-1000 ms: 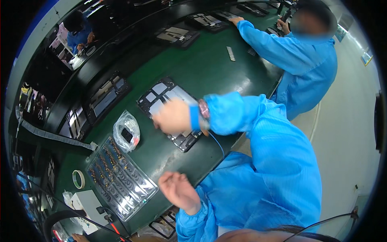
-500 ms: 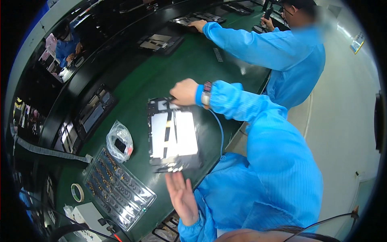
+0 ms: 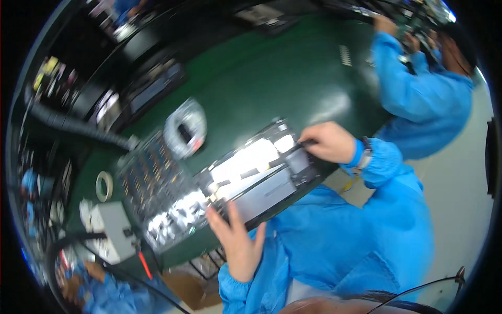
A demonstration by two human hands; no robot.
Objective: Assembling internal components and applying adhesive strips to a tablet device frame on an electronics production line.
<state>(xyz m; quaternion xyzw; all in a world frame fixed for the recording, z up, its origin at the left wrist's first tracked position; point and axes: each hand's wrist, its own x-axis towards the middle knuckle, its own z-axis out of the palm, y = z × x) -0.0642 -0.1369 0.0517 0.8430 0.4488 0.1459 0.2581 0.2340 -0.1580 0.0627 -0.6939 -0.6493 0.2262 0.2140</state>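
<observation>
An opened tablet (image 3: 256, 175) lies slanted over the green bench in front of me, its black frame and silver-white inner panels facing up. My right hand (image 3: 330, 142) is closed on the tablet's far right end, thumb and fingers pinching at its dark edge. At the near left end, my left hand (image 3: 238, 243) has its fingers spread, with the fingertips at the tablet's border. The tablet's left corner meets or overlaps a clear plastic parts tray (image 3: 178, 222) holding rows of small parts; some motion blur hides the exact contact.
Beyond the tray sits a clear plastic bag (image 3: 196, 118) with a dark piece inside. A tape roll (image 3: 104, 187) and a white box (image 3: 116, 230) stand at left. More opened tablets (image 3: 154, 89) line the back. A co-worker in blue (image 3: 429, 94) works at the far right.
The tablet has turned from nearly upright in view to slanted, its held end swinging right. My right hand has moved right with it. The view has shifted too.
</observation>
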